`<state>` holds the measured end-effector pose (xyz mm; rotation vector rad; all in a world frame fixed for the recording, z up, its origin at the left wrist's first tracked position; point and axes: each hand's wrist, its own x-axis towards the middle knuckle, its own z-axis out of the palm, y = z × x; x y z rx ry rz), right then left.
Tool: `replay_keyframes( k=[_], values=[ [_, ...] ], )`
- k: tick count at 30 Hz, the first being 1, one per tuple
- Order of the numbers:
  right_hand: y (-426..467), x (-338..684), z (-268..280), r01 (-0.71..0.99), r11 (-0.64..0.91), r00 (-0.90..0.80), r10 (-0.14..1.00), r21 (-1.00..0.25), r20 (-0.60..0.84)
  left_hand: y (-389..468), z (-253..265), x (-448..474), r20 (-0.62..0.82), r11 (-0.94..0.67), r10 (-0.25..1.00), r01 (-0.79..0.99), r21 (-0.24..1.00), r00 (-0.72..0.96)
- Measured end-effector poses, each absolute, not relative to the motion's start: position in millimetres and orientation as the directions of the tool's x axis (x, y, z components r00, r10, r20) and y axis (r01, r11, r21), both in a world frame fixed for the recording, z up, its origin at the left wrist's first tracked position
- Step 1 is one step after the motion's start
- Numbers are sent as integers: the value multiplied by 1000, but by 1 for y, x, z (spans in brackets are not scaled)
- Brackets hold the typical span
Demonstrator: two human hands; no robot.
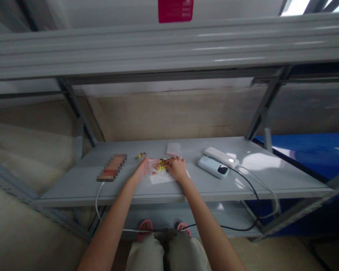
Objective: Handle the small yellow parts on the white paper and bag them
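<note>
A clear plastic bag (153,162) is gripped along its left side by my left hand (142,169), whose fingers partly show through the film. Beside the bag's mouth lies a small heap of yellow and dark pieces (161,165), too small to name. My right hand (176,168) reaches into this heap from the right with curled fingers; what is pinched there is hidden. White sheet-like material (162,178) lies under the heap and under the right hand. A few more yellow and metallic pieces (140,155) rest behind the left hand.
Behind my right hand lies another small clear bag (173,148). A phone (112,168) with a white cable is on the left. To the right are a pale power bank (213,167) and a white device (220,156) with cables hanging over the grey shelf's front edge (228,195). A metal beam (169,51) crosses above.
</note>
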<state>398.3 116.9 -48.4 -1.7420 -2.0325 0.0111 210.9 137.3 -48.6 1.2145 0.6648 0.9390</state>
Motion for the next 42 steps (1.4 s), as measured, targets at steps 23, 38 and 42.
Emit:
replay_keyframes(
  k=[23,38,42],
  values=[
    [123,393,-41,319,585,-37,794,-745,607,135,-54,217,-4,58,918,-125,990,395],
    [123,399,-43,523,451,61,826,-723,560,134,-53,217,20,22,904,-94,995,428],
    [116,408,-48,826,138,146,884,-547,444,130,-47,216,59,1,889,-130,992,455]
  ],
)
